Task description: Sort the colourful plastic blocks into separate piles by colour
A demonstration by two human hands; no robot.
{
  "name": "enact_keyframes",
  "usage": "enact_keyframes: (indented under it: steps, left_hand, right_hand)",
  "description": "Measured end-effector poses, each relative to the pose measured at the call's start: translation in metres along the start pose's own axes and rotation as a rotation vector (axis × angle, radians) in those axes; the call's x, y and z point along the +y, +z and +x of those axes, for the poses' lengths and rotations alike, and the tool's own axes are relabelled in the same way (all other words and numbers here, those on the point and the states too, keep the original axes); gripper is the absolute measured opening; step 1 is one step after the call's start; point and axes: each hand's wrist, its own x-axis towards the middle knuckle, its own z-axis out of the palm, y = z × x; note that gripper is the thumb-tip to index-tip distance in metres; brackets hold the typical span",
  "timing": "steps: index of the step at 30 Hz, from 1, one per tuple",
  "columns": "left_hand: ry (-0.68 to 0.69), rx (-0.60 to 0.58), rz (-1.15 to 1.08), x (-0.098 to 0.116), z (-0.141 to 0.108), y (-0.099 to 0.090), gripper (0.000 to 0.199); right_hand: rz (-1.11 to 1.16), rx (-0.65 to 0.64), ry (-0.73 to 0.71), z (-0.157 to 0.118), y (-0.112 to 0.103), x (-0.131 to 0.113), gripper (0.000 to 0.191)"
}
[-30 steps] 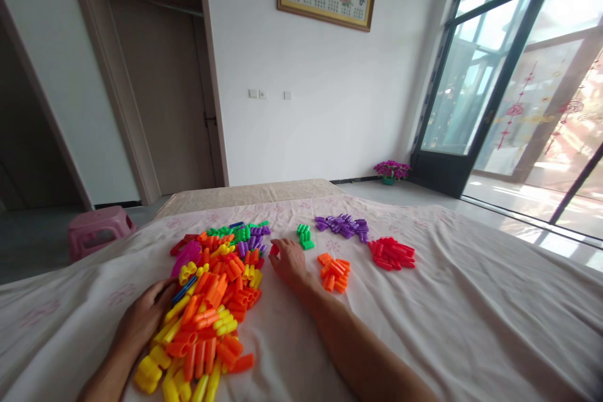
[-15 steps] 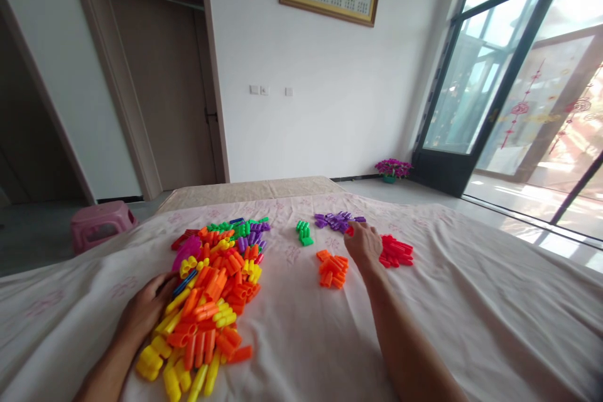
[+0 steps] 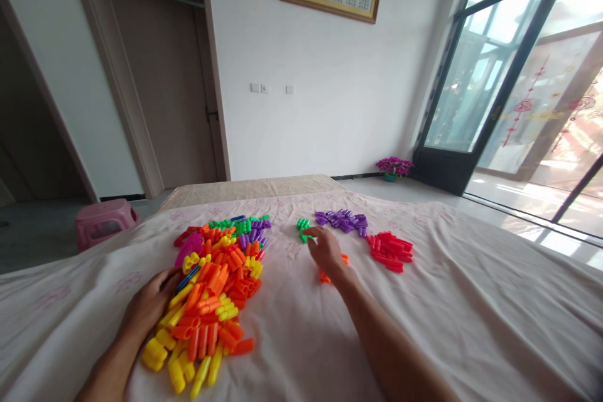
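My left hand rests at the left edge of a mixed pile of plastic tube-shaped building pieces, mostly orange and yellow. Its thumb and fingers are apart, with the fingertips beside a blue piece; some fingers are partly hidden. Over the sheet, my right hand is open, its fingers bent and nothing visible in them. Its fingertips are by a small group of green pieces. Beneath this hand and wrist, a group of orange pieces is mostly covered.
Purple pieces and red pieces lie in separate groups to the right. A pale patterned sheet covers the surface in folds. Beyond are a pink stool, a potted flower and a glass door.
My right hand has moved left from the red group to beside the green group, leaving a red piece with the other red ones. My left hand has stayed by the pile.
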Motion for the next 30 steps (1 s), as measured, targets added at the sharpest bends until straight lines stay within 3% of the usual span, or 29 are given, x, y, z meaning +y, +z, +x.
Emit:
enact_keyframes:
  steps: [5, 11, 17, 24, 30]
  left_hand:
    - [0.012, 0.014, -0.008, -0.002, 0.000, 0.001, 0.054]
    - [0.008, 0.021, -0.005, 0.003, -0.002, 0.001, 0.052]
    - [-0.007, 0.005, 0.015, 0.008, -0.004, -0.001, 0.055]
    - [0.016, 0.025, -0.001, 0.006, -0.003, 0.000, 0.052]
    - [-0.026, 0.016, 0.012, 0.006, -0.001, -0.001, 0.059]
  right_hand:
    - [0.111, -0.263, -0.323, -0.035, 0.050, -0.048, 0.049]
    - [0.071, -0.405, -0.377, -0.050, 0.073, -0.056, 0.054]
    - [0.043, -0.334, -0.343, -0.051, 0.076, -0.055, 0.026]
    - [0.118, -0.303, -0.357, -0.054, 0.082, -0.048, 0.026]
    - [0.191, -0.151, -0.231, -0.041, 0.062, -0.036, 0.022]
